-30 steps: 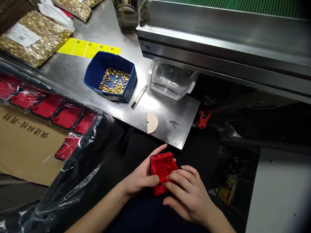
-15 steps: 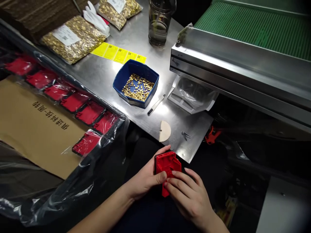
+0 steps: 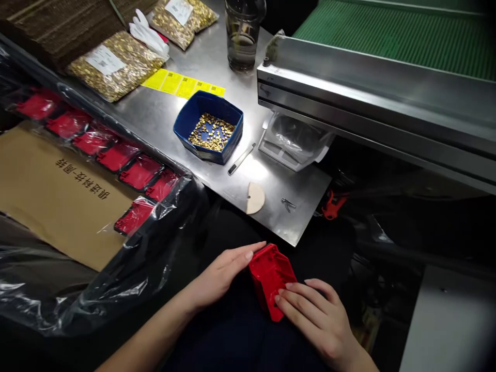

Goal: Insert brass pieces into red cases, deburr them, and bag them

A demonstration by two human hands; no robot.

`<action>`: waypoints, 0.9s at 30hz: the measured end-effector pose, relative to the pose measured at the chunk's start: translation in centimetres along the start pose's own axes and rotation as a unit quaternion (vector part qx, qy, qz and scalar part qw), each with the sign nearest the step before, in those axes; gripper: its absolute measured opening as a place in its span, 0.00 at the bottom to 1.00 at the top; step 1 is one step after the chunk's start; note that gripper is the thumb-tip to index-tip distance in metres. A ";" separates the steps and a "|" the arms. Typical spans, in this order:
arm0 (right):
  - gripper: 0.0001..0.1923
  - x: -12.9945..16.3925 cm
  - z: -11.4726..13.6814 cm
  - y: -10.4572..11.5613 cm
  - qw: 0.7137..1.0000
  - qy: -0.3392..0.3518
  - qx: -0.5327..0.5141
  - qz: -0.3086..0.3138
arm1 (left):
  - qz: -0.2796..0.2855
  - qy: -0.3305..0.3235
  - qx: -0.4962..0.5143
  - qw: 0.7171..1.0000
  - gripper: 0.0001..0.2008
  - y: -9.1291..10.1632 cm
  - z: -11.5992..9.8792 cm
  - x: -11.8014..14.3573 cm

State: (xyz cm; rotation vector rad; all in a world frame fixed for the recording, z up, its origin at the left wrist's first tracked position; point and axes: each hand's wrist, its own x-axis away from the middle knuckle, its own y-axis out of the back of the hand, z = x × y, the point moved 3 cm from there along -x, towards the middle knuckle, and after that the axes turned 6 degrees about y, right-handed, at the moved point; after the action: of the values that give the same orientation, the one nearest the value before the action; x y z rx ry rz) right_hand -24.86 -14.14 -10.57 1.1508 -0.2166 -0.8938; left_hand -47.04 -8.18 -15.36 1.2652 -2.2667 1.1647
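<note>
A red plastic housing (image 3: 271, 281), hollow and ribbed inside, is held tilted over my lap, just below the table's near corner. My left hand (image 3: 220, 276) holds it along its upper left edge, with thumb and fingers stretched close together. My right hand (image 3: 315, 315) grips its lower right side, fingertips on the inner face and the thumb hidden. Above the housing, a pale half-round disc (image 3: 256, 198) and a small nail clipper (image 3: 288, 205) lie on the metal table (image 3: 277, 225).
A blue bin (image 3: 209, 129) holds small brass pieces, with a slim tool (image 3: 242, 159) beside it. Bags of brass parts (image 3: 116, 67), a yellow label strip (image 3: 182, 84) and a pitcher (image 3: 242, 46) stand farther back. Red parts (image 3: 137, 173) fill the left box; a green conveyor (image 3: 387, 44) borders the right.
The red housing has turned and tilted, showing more of its side. My left thumb has moved off its inner face to the upper edge. The camera view has shifted slightly.
</note>
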 end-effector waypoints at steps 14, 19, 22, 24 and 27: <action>0.14 2.9 -4.7 -2.8 0.578 -0.506 -0.618 -0.168 | -0.142 -0.051 -0.233 0.961 0.20 -2.1 1.1 -2.2; 0.13 -0.4 -6.8 -5.0 0.436 -0.500 -0.730 -0.162 | -0.007 0.025 -0.050 0.998 0.25 -3.2 0.6 -2.7; 0.14 -1.4 -6.2 -5.0 0.444 -0.478 -0.748 -0.125 | 0.039 0.073 0.037 0.996 0.23 -2.6 1.7 -2.2; 0.17 -1.7 -5.6 -4.4 0.465 -0.454 -0.753 -0.103 | 0.030 0.090 0.093 0.991 0.23 -2.0 2.7 -1.8; 0.21 -1.9 -4.9 -3.5 0.500 -0.420 -0.753 -0.084 | 0.012 0.102 0.171 0.980 0.21 -1.5 4.0 -1.3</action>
State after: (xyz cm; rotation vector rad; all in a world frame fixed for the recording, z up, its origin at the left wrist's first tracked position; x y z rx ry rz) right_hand -25.00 -9.80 -15.11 -1.0251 -0.0206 -1.2536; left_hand -44.54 -10.96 -17.87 1.1676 -1.9959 1.6656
